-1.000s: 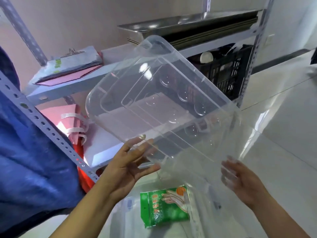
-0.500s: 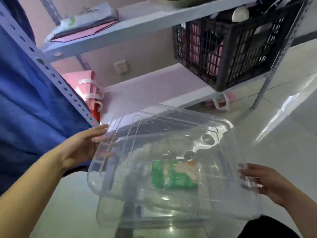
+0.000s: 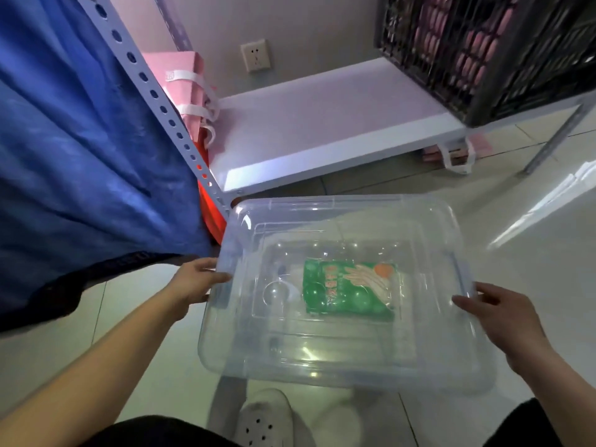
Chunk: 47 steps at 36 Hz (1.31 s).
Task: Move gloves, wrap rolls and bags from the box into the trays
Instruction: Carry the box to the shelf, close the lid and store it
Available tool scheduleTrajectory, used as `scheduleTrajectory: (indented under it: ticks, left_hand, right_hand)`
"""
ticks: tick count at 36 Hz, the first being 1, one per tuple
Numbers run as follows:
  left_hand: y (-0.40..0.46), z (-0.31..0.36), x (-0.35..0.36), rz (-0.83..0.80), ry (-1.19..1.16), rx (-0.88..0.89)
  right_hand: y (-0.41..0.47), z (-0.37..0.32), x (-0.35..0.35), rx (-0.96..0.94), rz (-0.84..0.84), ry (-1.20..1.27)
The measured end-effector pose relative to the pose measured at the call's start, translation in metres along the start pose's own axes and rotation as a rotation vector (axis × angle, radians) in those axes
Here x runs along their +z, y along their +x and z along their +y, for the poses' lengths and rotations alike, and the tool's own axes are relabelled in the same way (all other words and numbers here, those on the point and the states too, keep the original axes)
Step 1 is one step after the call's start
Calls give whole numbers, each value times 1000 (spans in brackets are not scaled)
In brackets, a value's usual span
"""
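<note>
lid (image 3: 351,221) of clear plastic sits over the clear box (image 3: 342,359) on the floor, both hands at its short ends. left hand (image 3: 196,283) grips the left edge, thumb on top, fingers (image 3: 206,298) curled under the rim. right hand (image 3: 506,317) lies along the right edge, fingers (image 3: 467,309) nearly straight against the rim; whether they hook under it, cannot tell. green glove pack (image 3: 350,287) lies flat inside the box, seen through the lid, near the middle and toward the right. no wrap rolls or bags can be made out in the box. no trays in view.

step in hand, by my read: handling the lid, either seating it or about to lift it; can't tell which from this alone. task looks early, glove pack not yet out of the box.

next move likely needs the lid clear of the box and set aside, maybe on the low shelf (image 3: 322,124) just behind, then one hand reaching in for the glove pack. trays must be found first. thin pack lies flat, so a pinch at an edge is wanted.
</note>
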<state>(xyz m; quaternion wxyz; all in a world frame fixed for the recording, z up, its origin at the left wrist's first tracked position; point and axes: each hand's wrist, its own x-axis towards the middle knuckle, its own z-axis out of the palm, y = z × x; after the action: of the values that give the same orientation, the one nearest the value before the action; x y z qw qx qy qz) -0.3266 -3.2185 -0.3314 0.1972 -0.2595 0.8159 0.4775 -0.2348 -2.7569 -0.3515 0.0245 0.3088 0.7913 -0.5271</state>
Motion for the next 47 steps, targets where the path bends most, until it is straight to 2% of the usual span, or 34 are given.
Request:
scheduleTrajectory:
  ticks: [6, 14, 18, 21, 23, 25, 30, 36, 38, 44, 47]
  left_hand:
    - [0, -5, -2, -42, -108, -10]
    - [13, -20, -4, -150, -166, -31]
    - [23, -30, -11, -146, -199, -98]
    - [22, -33, -11, -284, -210, -142]
    - [19, -29, -10, -274, -143, -114]
    - [21, -24, -11, -188, -95, -68]
    - [23, -14, -9, -108, 11, -22]
    - [20, -4, -2, -28, 91, -2]
    - [18, 0, 1, -6, 107, 25]
    - [19, -5, 2, 23, 62, 4]
    - [20, -7, 2, 28, 60, 4]
  right_hand:
    - [0, 7, -2, 151, -9, 416]
    - [20, 17, -4, 222, -89, 459]
    - [28, 18, -11, 448, -211, 576]
    - [31, 23, -13, 569, -308, 640]
    - [34, 24, -13, 562, -293, 661]
    - [33, 17, -12, 527, -280, 648]
    - [34, 15, -10, 355, -193, 542]
    - [32, 14, -9, 487, -243, 552]
    - [31, 12, -9, 475, -247, 577]
    - [27, 7, -6, 152, -132, 520]
    - [24, 6, -3, 98, -131, 529]
